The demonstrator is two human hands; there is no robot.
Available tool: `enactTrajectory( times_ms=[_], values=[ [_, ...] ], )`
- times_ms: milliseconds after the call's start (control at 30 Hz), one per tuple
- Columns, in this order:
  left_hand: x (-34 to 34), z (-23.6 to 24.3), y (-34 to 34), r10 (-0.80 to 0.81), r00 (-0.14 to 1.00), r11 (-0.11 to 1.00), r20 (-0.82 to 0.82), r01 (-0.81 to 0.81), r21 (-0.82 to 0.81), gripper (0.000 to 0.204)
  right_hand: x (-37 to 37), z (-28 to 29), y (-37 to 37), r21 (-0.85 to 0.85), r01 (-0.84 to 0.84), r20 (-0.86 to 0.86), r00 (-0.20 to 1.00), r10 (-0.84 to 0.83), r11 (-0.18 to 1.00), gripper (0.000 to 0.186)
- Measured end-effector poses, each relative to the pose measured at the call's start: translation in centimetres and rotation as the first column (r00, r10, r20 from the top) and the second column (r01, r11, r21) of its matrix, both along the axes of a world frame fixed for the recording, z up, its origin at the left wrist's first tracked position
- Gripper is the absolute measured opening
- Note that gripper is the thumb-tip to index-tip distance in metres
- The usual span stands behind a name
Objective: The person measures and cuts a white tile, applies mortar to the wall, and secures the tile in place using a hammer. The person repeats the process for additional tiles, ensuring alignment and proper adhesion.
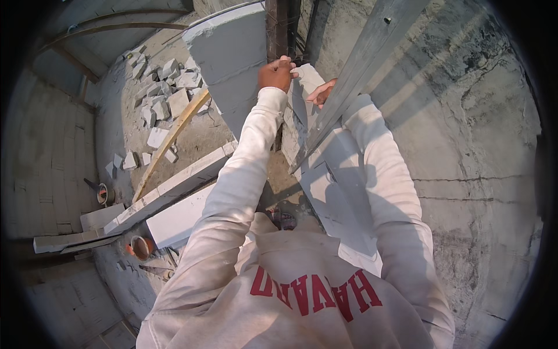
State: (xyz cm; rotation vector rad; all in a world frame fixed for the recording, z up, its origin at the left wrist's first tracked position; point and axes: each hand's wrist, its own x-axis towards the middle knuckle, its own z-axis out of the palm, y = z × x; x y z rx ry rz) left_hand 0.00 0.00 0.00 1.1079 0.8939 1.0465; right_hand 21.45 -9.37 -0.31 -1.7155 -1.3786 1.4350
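My left hand (275, 75) is closed, fingertips pinched together, beside a dark brown post (279, 29) with thin wires on it. What it pinches is too small to make out. Just right of those fingertips lies a pale block piece (309, 77). My right hand (323, 93) shows only partly; a long grey beam (363, 55) slants in front of it. Its visible fingers are bent close together and point left, and whatever they hold is hidden. A big grey-white panel (229, 64) of wall blocks stands left of my left hand.
Broken white blocks (168, 87) lie heaped at the far left. A wooden strip (171, 142) leans on a low block wall (168, 189). Orange buckets (140, 248) stand at the left. Pale blocks (340, 198) are under my right arm, beside a rough concrete surface (465, 145).
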Motion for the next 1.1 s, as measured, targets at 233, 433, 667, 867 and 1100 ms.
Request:
enactTrajectory(
  times_ms=[233, 433, 667, 867, 1100],
  values=[
    [-2.3, 0.2, 1.0, -0.255, 0.954, 0.967, -0.156, 0.253, -0.036, 0.041, -1.9, 0.2, -9.2, 0.137, 0.548, -0.235, 0.827, -0.511, 0.825, 0.027],
    [-3.4, -1.8, -5.3, -0.348, 0.927, 0.907, -0.144, 0.371, 0.199, 0.045, -7.2, 0.8, -12.3, 0.108, 0.841, -0.647, 0.465, -0.604, 0.531, 0.023],
    [-0.8, 2.3, -12.1, -0.318, 0.881, 0.739, -0.35, 0.462, 0.491, 0.06, -12.1, 0.4, -13.9, 0.199, 0.96, -0.791, 0.277, -0.546, 0.199, 0.018],
    [0.1, 1.6, -12.4, -0.242, 0.857, 0.756, -0.454, 0.46, 0.465, 0.059, -11.7, 2.5, -19.9, 0.239, 0.938, -0.759, 0.341, -0.554, 0.25, 0.021],
    [-1.7, 0.8, -14.0, -0.085, 0.884, 0.824, -0.459, 0.322, 0.466, 0.056, -16.5, 2.8, -30.4, 0.326, 0.805, -0.616, 0.579, -0.535, 0.496, 0.028]
  ],
)
